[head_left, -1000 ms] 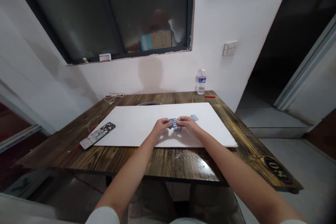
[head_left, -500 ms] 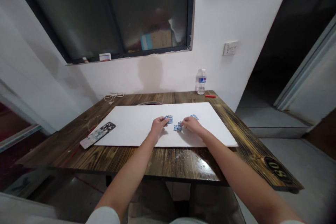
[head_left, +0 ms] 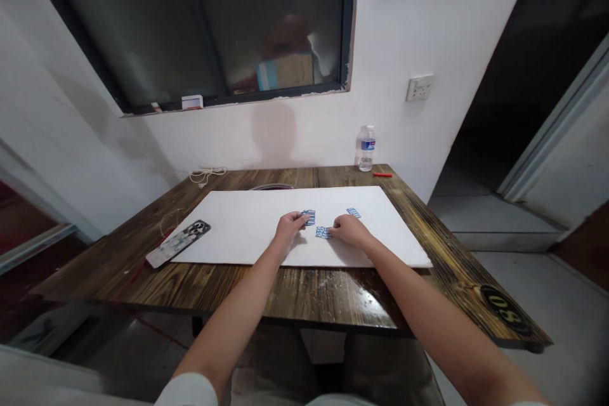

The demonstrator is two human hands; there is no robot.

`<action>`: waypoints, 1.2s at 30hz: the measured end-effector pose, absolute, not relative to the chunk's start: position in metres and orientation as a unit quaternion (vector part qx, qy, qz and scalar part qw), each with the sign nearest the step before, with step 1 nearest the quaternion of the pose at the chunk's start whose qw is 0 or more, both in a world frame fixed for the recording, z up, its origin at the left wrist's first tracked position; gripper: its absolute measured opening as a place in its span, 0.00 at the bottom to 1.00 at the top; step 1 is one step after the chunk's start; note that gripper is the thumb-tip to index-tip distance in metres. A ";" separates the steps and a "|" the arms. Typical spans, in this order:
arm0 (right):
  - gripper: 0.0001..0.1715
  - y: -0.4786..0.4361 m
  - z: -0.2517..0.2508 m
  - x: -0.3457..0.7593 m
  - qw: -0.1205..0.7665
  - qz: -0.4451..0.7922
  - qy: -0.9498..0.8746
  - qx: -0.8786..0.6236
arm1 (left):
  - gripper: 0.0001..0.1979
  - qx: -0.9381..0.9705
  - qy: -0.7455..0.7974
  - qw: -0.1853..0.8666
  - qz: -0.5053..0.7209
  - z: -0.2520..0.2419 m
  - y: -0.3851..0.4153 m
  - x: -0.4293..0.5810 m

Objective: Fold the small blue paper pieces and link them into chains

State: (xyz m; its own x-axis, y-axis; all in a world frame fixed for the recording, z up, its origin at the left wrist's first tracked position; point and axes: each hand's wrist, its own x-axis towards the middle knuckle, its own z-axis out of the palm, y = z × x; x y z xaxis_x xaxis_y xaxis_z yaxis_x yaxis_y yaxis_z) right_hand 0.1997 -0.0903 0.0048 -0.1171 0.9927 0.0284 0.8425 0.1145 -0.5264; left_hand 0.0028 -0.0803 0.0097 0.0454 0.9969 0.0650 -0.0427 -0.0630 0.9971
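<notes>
My left hand (head_left: 290, 226) is closed in a pinch on a small flat blue openwork piece (head_left: 310, 217) with several slots, held just above the white board (head_left: 247, 222). To its right, my right hand (head_left: 349, 228) pinches the right end of another blue openwork piece (head_left: 324, 233) low at the board. Its left part shows a finer lattice; whether it is one piece or two touching, I cannot tell. Beyond the right hand, a third slotted blue piece (head_left: 353, 212) lies on the board. My right fingertips are partly hidden by the hand.
The board lies on a dark wooden table (head_left: 304, 292). A phone (head_left: 178, 243) overlaps its left edge. At the back are a white cable (head_left: 208, 173), a water bottle (head_left: 366, 148) and a red stick-like object (head_left: 382, 175). A wall with a window stands behind.
The blue piece in my right hand has gone from tilted upright to lying flatter, against the lattice part. My left hand keeps its piece, nearly in place.
</notes>
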 end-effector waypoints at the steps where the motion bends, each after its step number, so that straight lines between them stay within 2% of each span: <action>1: 0.10 -0.090 0.004 0.200 0.188 0.189 -0.722 -0.638 | 0.18 0.521 0.462 0.505 0.511 0.009 -0.080 0.003; 5: 0.13 -0.089 0.003 0.201 0.218 0.171 -0.723 -0.633 | 0.18 0.549 0.465 0.491 0.491 0.008 -0.080 0.002; 8: 0.22 -0.087 0.003 0.200 0.304 0.215 -0.720 -0.586 | 0.18 0.576 0.464 0.477 0.475 0.007 -0.080 0.001; 13: 0.25 -0.087 0.007 0.192 0.415 0.300 -0.712 -0.481 | 0.20 0.615 0.458 0.465 0.442 0.008 -0.082 0.000; 19: 0.24 -0.089 0.007 0.187 0.413 0.390 -0.672 -0.475 | 0.22 0.648 0.443 0.473 0.400 0.008 -0.082 -0.001; 25: 0.26 -0.088 0.006 0.190 0.435 0.465 -0.638 -0.433 | 0.21 0.638 0.416 0.490 0.423 0.012 -0.086 0.001; 36: 0.24 -0.087 0.005 0.189 0.480 0.485 -0.597 -0.422 | 0.18 0.622 0.444 0.470 0.442 0.011 -0.085 0.001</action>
